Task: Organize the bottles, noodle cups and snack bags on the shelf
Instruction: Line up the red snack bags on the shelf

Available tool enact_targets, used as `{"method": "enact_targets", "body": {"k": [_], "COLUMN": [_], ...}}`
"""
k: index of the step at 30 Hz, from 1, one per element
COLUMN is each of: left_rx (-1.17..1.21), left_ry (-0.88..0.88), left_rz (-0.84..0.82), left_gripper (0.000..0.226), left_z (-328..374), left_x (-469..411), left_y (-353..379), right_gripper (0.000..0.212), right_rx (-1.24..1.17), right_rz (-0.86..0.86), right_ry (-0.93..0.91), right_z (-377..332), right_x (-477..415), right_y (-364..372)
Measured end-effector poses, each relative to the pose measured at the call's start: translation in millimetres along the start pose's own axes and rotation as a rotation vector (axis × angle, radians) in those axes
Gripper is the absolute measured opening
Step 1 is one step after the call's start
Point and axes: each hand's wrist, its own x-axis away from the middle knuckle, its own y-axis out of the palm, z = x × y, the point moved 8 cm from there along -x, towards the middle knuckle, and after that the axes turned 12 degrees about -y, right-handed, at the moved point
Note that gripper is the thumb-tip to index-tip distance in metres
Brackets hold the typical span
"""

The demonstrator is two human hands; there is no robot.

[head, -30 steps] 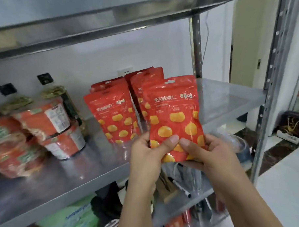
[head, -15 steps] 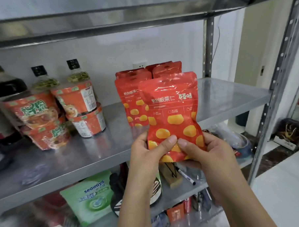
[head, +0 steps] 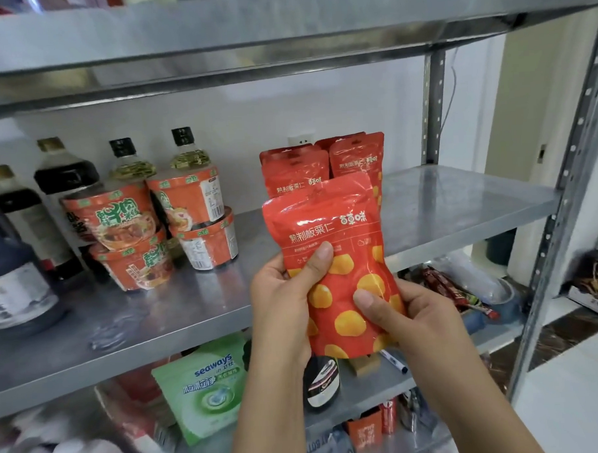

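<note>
Red snack bag (head: 328, 232) up in both hands, in the air just off the front edge of the shelf (head: 461, 202). It's a glossy pouch, puffed, with yellow rounds printed on the lower half, white lettering across the middle and a flat sealed strip on top. It tilts, top leaning left. The left hand (head: 280, 302) grips the left side, thumb pressed on the front and fingers tucked behind. The right hand (head: 418, 320) pinches the lower right corner, thumb on the front there too.

Behind it, matching bags (head: 356, 158) stand upright near the shelf's back edge, around the middle. Left of them are four noodle cups (head: 187, 200), stacked in twos, with bottles (head: 65, 175) lined along the back left corner.

Bare metal runs from the standing bags to the right edge and its post. A bare strip also runs along the front edge before the cups.
</note>
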Motion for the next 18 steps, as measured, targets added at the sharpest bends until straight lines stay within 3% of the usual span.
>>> {"method": "enact_targets", "body": {"k": [6, 10, 13, 15, 17, 18], "left_rx": [-0.010, -0.071, -0.230, -0.312, -0.348, -0.330], "left_ry": [0.026, -0.045, 0.027, 0.110, 0.091, 0.043], "left_rz": [0.008, -0.002, 0.110, 0.131, -0.011, -0.100], "left_gripper": [0.023, 0.037, 0.062, 0.061, 0.058, 0.065], "left_z": [8, 2, -4, -9, -23, -30], "left_x": [-1, -3, -3, 3, 8, 10], "left_y": [0, -2, -8, -3, 14, 21], "right_gripper": [0.022, 0.013, 0.009, 0.017, 0.025, 0.029], "right_rx": [-0.075, -0.042, 0.235, 0.473, 0.579, 0.644], "right_rz": [0.050, 0.117, 0.253, 0.358, 0.365, 0.288], "right_ry": [-0.016, -0.032, -0.112, -0.182, -0.260, -0.301], "right_z": [-5, -4, 0, -2, -7, -9], "right_x": [-3, -5, -6, -4, -3, -3], "right_y": [8, 8, -6, -15, -12, -3]}}
